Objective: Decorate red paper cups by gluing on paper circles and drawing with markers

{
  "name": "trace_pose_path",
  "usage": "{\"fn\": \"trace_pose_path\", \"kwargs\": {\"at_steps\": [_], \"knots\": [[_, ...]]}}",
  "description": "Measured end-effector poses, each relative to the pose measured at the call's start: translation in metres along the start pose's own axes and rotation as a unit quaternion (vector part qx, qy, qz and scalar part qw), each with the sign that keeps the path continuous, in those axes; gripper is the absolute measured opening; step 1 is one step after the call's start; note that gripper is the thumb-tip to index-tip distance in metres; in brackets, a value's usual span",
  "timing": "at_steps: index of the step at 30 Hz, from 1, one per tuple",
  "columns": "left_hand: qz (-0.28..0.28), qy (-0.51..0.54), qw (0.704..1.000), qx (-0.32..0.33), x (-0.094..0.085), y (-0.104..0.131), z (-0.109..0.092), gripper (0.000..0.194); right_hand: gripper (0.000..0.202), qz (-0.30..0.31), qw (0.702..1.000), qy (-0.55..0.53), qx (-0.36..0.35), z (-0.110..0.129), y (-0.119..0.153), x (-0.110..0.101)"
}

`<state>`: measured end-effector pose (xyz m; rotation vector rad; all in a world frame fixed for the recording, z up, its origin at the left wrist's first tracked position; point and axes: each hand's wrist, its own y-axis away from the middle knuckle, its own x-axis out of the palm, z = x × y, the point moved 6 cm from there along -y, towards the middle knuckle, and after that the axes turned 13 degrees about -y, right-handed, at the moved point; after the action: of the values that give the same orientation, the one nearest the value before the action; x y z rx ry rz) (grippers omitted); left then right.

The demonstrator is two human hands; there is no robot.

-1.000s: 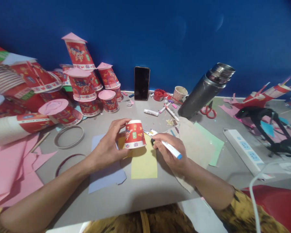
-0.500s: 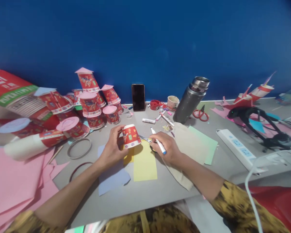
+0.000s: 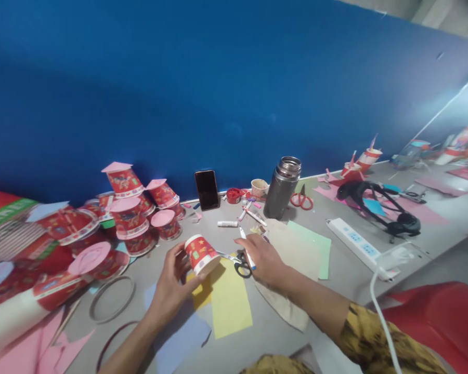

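A red printed paper cup [image 3: 201, 253] is in my left hand [image 3: 174, 283], whose fingers and thumb close round its side. The cup is tilted, with its rim toward the lower right. My right hand [image 3: 265, 259] grips a white marker [image 3: 247, 248] with a blue end. Beside that hand lie black-handled scissors [image 3: 242, 264], their blades pointing toward the cup. Beneath the scissors and cup are a yellow paper strip [image 3: 231, 306] and a small orange paper [image 3: 203, 292]. A lilac sheet [image 3: 183, 340] is under my left wrist.
Stacked red cups with pink paper tops [image 3: 130, 215] stand at left, near a tape ring [image 3: 112, 299]. A phone [image 3: 206, 189] leans on the blue wall. A steel flask [image 3: 283, 188], red-handled scissors [image 3: 302, 200], a power strip [image 3: 361, 246] and a black headset-like frame [image 3: 374, 208] are to the right.
My view has swung right and upward, so things appear lower and further left. The cup has tipped more, and my right hand has uncovered more of the scissors' handles.
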<state>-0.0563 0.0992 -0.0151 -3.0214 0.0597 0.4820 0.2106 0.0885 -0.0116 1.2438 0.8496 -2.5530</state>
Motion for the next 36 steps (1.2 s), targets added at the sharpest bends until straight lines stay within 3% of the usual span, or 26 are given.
{"fn": "trace_pose_path", "kwargs": {"at_steps": [3, 7, 13, 22, 29, 32, 36], "knots": [[0.019, 0.129, 0.99, -0.05, -0.005, -0.004, 0.007, 0.082, 0.067, 0.06, 0.997, 0.055, 0.009, -0.008, -0.002, -0.012], [0.055, 0.226, 0.965, -0.124, -0.007, -0.002, 0.006, 0.083, 0.067, 0.1, 0.99, 0.102, 0.021, -0.027, -0.01, -0.018], [0.023, 0.191, 0.98, -0.046, -0.011, -0.006, -0.007, 0.091, 0.073, 0.116, 0.989, 0.087, 0.02, -0.044, -0.012, -0.004], [0.062, 0.11, 0.992, 0.0, -0.004, -0.009, -0.014, 0.092, 0.047, 0.103, 0.993, 0.042, 0.048, -0.053, -0.012, -0.005], [0.05, 0.133, 0.99, -0.013, -0.011, -0.008, -0.035, 0.104, 0.049, 0.087, 0.994, 0.028, 0.062, -0.055, -0.014, -0.007], [0.074, 0.177, 0.98, -0.052, -0.014, -0.001, -0.046, 0.098, 0.046, 0.076, 0.995, 0.025, 0.061, -0.053, -0.016, -0.009], [0.098, 0.247, 0.961, -0.079, -0.011, 0.014, -0.055, 0.067, 0.045, 0.062, 0.996, 0.017, 0.058, -0.052, -0.017, -0.01]]}}
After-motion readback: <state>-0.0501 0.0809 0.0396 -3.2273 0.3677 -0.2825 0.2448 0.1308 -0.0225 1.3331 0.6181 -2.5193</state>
